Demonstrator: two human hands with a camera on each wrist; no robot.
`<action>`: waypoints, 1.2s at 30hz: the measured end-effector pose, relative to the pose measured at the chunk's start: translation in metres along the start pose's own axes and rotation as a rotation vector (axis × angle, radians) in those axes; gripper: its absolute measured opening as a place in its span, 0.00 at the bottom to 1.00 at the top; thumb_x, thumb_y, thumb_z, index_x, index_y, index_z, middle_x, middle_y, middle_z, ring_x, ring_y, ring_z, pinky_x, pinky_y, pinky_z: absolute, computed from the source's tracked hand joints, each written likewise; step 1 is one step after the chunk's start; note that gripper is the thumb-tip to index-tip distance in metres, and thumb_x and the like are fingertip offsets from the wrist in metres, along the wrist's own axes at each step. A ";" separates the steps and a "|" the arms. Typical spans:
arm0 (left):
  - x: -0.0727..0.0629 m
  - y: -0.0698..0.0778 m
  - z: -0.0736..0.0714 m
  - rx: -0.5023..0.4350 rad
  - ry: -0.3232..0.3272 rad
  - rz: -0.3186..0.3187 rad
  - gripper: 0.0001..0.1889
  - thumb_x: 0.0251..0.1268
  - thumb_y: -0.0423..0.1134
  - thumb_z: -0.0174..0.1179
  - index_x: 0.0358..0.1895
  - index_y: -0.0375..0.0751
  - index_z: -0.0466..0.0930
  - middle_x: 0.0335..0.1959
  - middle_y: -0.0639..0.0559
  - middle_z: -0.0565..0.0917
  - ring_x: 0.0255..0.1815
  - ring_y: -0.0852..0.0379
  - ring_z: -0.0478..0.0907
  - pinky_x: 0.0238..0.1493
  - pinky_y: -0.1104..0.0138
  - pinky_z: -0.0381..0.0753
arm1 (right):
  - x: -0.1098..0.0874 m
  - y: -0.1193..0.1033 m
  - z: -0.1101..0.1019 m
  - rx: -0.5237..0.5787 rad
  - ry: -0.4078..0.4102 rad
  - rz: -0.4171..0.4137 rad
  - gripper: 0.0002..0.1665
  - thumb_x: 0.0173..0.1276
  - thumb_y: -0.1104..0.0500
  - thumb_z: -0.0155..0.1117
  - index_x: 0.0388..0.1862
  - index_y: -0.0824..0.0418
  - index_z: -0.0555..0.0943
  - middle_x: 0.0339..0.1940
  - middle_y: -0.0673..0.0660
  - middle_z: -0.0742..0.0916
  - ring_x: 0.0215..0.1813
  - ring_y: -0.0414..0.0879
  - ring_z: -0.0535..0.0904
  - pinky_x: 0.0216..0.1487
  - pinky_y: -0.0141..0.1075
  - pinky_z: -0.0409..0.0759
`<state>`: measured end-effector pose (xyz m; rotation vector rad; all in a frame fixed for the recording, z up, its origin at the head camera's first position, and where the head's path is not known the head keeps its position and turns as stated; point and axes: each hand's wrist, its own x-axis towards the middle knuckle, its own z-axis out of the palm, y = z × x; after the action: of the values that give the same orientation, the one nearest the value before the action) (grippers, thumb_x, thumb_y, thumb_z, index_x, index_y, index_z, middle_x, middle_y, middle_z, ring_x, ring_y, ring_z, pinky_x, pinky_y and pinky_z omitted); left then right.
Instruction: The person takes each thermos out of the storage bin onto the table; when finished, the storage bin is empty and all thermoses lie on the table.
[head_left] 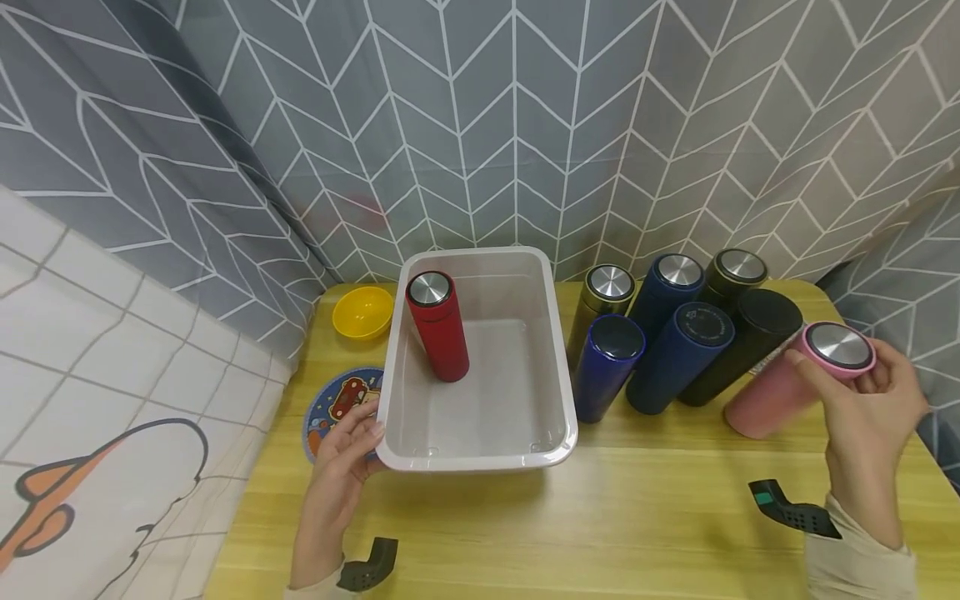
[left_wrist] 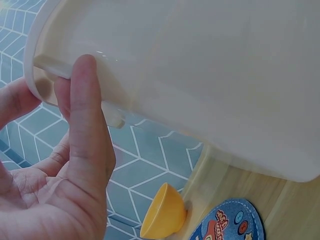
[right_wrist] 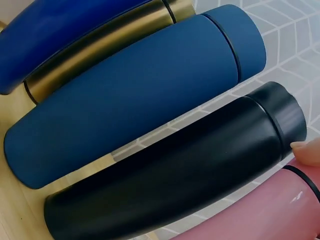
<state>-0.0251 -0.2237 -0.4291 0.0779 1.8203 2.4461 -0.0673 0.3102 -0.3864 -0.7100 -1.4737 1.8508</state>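
Observation:
My left hand (head_left: 347,454) grips the rim of a whitish plastic bin (head_left: 480,463) at its front left corner. In the left wrist view, fingers (left_wrist: 86,95) lie against the bin's outer wall. Inside the bin, at its left, stands a red thermos (head_left: 444,346) with a silver-topped lid. My right hand (head_left: 873,408) holds a pink thermos (head_left: 772,396) around its lid, at the right end of a group of bottles. Next to it stands a black thermos (right_wrist: 165,172), with a fingertip close to its lid in the right wrist view.
Between bin and pink thermos stand a purple-blue thermos (head_left: 603,367), a gold one (head_left: 592,312), two dark blue ones, including the front one (head_left: 675,362), and a dark one with a gold ring (head_left: 723,279). Left lie a yellow bowl (head_left: 363,313) and a round patterned mat (head_left: 330,408).

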 end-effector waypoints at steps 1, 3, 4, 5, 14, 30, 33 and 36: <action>0.000 0.000 0.000 -0.005 -0.005 0.001 0.19 0.75 0.26 0.45 0.59 0.49 0.76 0.40 0.58 0.85 0.40 0.64 0.84 0.37 0.69 0.88 | 0.002 0.000 0.001 0.009 0.000 -0.005 0.41 0.40 0.83 0.76 0.53 0.57 0.78 0.49 0.48 0.85 0.49 0.38 0.80 0.44 0.16 0.79; 0.000 -0.001 0.000 -0.010 -0.012 0.005 0.19 0.75 0.26 0.45 0.59 0.49 0.77 0.40 0.58 0.85 0.40 0.64 0.84 0.37 0.69 0.88 | 0.004 0.001 0.002 0.032 0.004 -0.015 0.41 0.40 0.83 0.76 0.53 0.58 0.78 0.49 0.49 0.85 0.49 0.39 0.81 0.45 0.17 0.80; 0.000 -0.001 0.000 -0.011 -0.015 0.008 0.19 0.75 0.26 0.45 0.59 0.49 0.77 0.40 0.58 0.85 0.40 0.64 0.84 0.37 0.69 0.88 | 0.005 0.002 0.003 0.047 0.004 -0.025 0.40 0.40 0.84 0.76 0.52 0.58 0.78 0.49 0.49 0.86 0.50 0.39 0.81 0.45 0.17 0.80; -0.001 -0.001 0.000 -0.012 -0.017 0.009 0.19 0.75 0.26 0.45 0.59 0.49 0.77 0.39 0.58 0.85 0.40 0.64 0.84 0.37 0.69 0.88 | 0.006 0.003 0.004 0.065 0.005 -0.036 0.40 0.40 0.84 0.75 0.52 0.59 0.78 0.49 0.50 0.86 0.50 0.40 0.81 0.45 0.17 0.80; -0.001 -0.001 0.001 -0.019 -0.003 0.006 0.19 0.75 0.26 0.45 0.58 0.49 0.77 0.39 0.58 0.85 0.39 0.64 0.84 0.37 0.70 0.88 | 0.016 0.013 0.009 0.153 0.020 -0.139 0.37 0.40 0.85 0.74 0.49 0.61 0.81 0.48 0.54 0.88 0.51 0.43 0.83 0.48 0.22 0.81; 0.000 -0.001 0.001 -0.020 -0.006 0.006 0.19 0.75 0.26 0.46 0.59 0.49 0.77 0.40 0.58 0.86 0.40 0.64 0.85 0.38 0.70 0.88 | 0.016 0.009 0.007 0.060 -0.001 -0.085 0.39 0.42 0.84 0.74 0.54 0.59 0.80 0.49 0.50 0.87 0.51 0.40 0.83 0.46 0.18 0.79; 0.000 -0.001 0.001 -0.013 -0.002 0.005 0.19 0.75 0.26 0.46 0.59 0.49 0.77 0.40 0.57 0.86 0.40 0.64 0.85 0.38 0.70 0.88 | 0.016 0.006 0.006 -0.003 -0.014 -0.052 0.41 0.42 0.83 0.74 0.57 0.58 0.80 0.49 0.48 0.86 0.52 0.38 0.82 0.46 0.16 0.78; 0.000 -0.001 0.001 -0.010 0.000 0.005 0.19 0.75 0.26 0.46 0.59 0.49 0.77 0.40 0.58 0.86 0.40 0.64 0.85 0.38 0.70 0.88 | 0.016 0.003 0.004 -0.084 -0.035 -0.029 0.44 0.44 0.82 0.74 0.61 0.56 0.79 0.51 0.46 0.85 0.53 0.36 0.80 0.49 0.15 0.77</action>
<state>-0.0254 -0.2230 -0.4295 0.0818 1.8100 2.4579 -0.0806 0.3197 -0.3888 -0.6958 -1.5834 1.7970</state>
